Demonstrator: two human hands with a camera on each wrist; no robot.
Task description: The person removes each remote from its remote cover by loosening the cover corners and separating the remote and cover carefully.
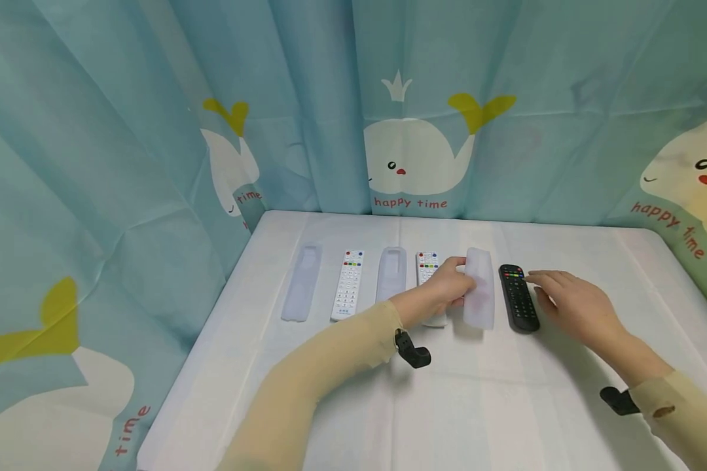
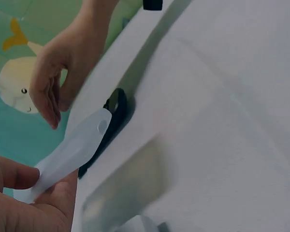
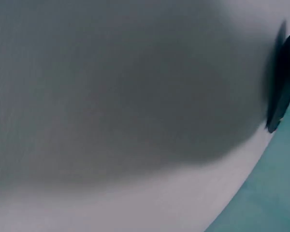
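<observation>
In the head view my left hand [image 1: 448, 286] pinches a translucent silicone remote cover [image 1: 480, 311] by its left side, held up off the table. The left wrist view shows the thumb and fingers on the cover [image 2: 79, 147]. A black remote control [image 1: 520, 302] lies just right of the cover. Beside that remote, my right hand [image 1: 577, 307] hovers with loosely bent fingers and holds nothing; its fingertips come near the remote's upper right edge, and contact is unclear. A white remote control [image 1: 429, 260] lies partly hidden under my left hand. The right wrist view catches only the black remote's edge [image 3: 284, 79].
On the white-covered table [image 1: 465, 405], left of my hands, lie another translucent cover [image 1: 392, 271], a second white remote [image 1: 348, 285] and a further cover [image 1: 302, 282], all in a row. A blue-green whale-print curtain [image 1: 318, 98] hangs behind and along the sides.
</observation>
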